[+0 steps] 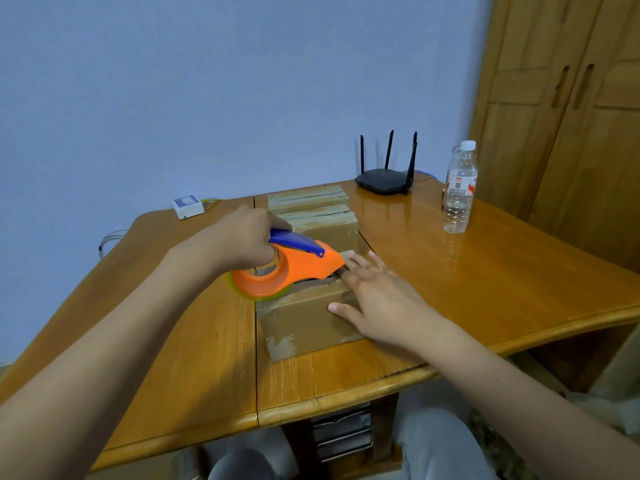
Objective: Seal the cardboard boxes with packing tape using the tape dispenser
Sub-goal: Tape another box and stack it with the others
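while left hand (242,239) holds tape dispenser (287,268), nose points right, seemingly along box (304,317).

I see a glossy wooden worktop (485,271) with a seam running front to back. On it, near me, sits a cardboard box (304,320); behind it two more boxes (311,206) lie in a row along the seam. At the far edge stands a black router (384,180), a clear bottle (460,192) to its right, and a white adapter (187,206) at far left.
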A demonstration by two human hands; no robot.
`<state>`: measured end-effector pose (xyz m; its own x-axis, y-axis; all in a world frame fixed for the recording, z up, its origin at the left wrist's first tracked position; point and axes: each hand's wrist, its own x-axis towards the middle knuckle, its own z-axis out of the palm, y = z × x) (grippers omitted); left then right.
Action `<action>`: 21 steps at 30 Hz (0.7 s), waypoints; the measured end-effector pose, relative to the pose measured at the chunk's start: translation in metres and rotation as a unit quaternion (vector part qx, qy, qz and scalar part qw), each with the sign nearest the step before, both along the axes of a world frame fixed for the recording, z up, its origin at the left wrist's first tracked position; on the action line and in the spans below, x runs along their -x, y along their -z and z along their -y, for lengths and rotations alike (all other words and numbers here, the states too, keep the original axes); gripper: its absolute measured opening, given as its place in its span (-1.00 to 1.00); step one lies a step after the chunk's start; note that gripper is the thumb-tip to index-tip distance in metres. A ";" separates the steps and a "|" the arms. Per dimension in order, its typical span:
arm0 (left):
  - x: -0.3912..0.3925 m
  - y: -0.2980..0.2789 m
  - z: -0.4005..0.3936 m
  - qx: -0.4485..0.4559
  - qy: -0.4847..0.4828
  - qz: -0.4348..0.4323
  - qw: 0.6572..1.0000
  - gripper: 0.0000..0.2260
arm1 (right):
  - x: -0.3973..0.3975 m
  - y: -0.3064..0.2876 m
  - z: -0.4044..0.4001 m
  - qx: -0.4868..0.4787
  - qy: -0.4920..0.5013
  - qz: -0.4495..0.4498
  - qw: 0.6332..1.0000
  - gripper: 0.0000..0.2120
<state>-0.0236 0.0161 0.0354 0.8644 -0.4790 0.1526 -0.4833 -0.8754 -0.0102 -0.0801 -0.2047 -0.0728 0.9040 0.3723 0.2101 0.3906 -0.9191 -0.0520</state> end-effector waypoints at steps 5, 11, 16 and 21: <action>0.001 0.000 -0.001 0.001 -0.007 0.011 1.000 -0.51 | -0.001 -0.002 -0.002 0.000 0.018 -0.007 1.000 -0.26; 0.006 -0.001 -0.012 0.013 -0.003 0.014 1.000 -0.46 | 0.000 -0.005 -0.002 0.013 0.025 -0.012 1.000 -0.25; 0.008 -0.002 -0.014 0.002 -0.002 0.012 1.000 -0.44 | 0.000 -0.006 -0.003 0.018 0.028 -0.017 0.999 -0.25; 0.017 -0.007 -0.038 -0.024 -0.076 0.016 0.997 -0.44 | -0.003 -0.003 -0.003 0.033 0.027 -0.022 0.999 -0.25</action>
